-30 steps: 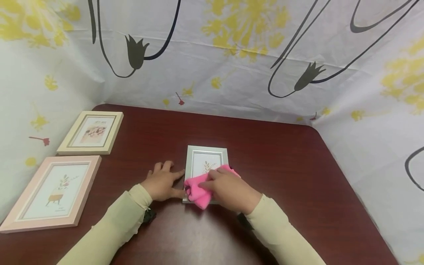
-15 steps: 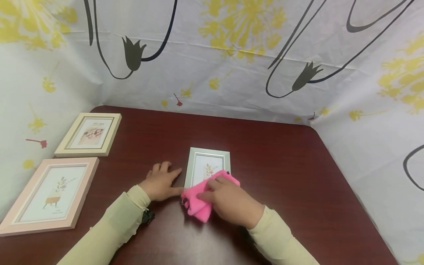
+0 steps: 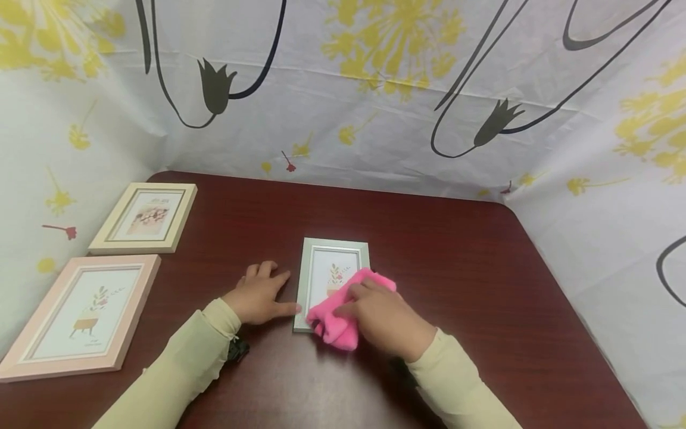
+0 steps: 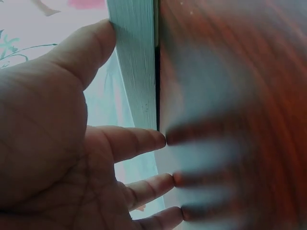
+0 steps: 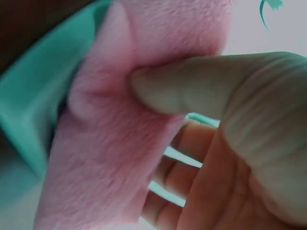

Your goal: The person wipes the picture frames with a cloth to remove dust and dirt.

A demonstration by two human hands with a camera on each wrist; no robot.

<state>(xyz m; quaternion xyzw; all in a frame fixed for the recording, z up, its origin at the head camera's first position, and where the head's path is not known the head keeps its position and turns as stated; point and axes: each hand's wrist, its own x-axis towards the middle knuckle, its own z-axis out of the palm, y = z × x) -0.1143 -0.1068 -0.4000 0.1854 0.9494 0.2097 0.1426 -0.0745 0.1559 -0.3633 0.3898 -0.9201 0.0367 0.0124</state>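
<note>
A small picture frame (image 3: 320, 275) with a pale green border and a plant print lies flat on the dark red-brown table. My right hand (image 3: 387, 319) pinches a folded pink cloth (image 3: 333, 322), which covers the frame's lower right part. In the right wrist view the thumb presses the fuzzy cloth (image 5: 110, 153) from one side, and the other fingers are partly hidden behind it. Beside the frame's left edge, my left hand (image 3: 256, 300) has its fingers spread. Its thumb touches the green border (image 4: 136, 62) in the left wrist view, while the other fingertips rest on the table.
Two more frames lie at the table's left side: a cream one (image 3: 184, 220) at the back and a larger pink one (image 3: 134, 316) in front of it. White sheeting (image 3: 300, 119) with flower prints encloses the back and both sides of the table (image 3: 455, 268).
The cloth moved down past the frame's lower edge, then slightly back up and right with my right hand. The green frame shifted slightly left over the last half second. My left hand stays beside it.
</note>
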